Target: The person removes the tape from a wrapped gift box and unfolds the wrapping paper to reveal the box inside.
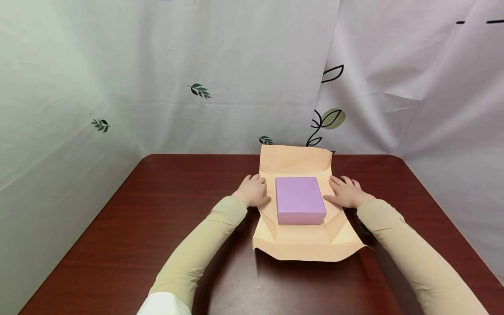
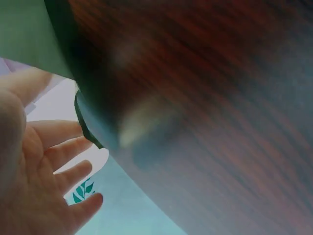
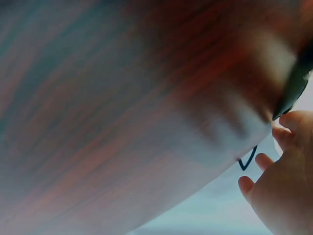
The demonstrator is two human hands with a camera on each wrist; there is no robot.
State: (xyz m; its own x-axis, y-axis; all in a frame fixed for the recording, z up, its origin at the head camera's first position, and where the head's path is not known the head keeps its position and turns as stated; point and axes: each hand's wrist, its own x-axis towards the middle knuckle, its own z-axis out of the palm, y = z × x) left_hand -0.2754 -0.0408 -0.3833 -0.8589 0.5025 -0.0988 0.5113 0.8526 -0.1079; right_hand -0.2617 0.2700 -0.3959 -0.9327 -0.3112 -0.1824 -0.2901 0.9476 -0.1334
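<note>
A purple box (image 1: 300, 194) with a lid sits on a sheet of pale orange paper (image 1: 296, 158) in the head view. Fold creases mark the paper, and its far and near ends curl up off the table. My left hand (image 1: 252, 191) touches the paper's left edge, its thumb pointing at the box. On the opposite edge lies my right hand (image 1: 347, 193), fingers spread and thumb close to the box's right side. The left wrist view shows the left fingers (image 2: 68, 128) extended and apart. In the right wrist view the right fingers (image 3: 248, 185) are partly visible, lightly bent.
Everything stands on a dark red-brown wooden table (image 1: 157, 210) with rounded far corners. Behind it hangs a white curtain (image 1: 236, 57) printed with leaves, and more cloth flanks both sides. The paper's far end rises in front of the curtain.
</note>
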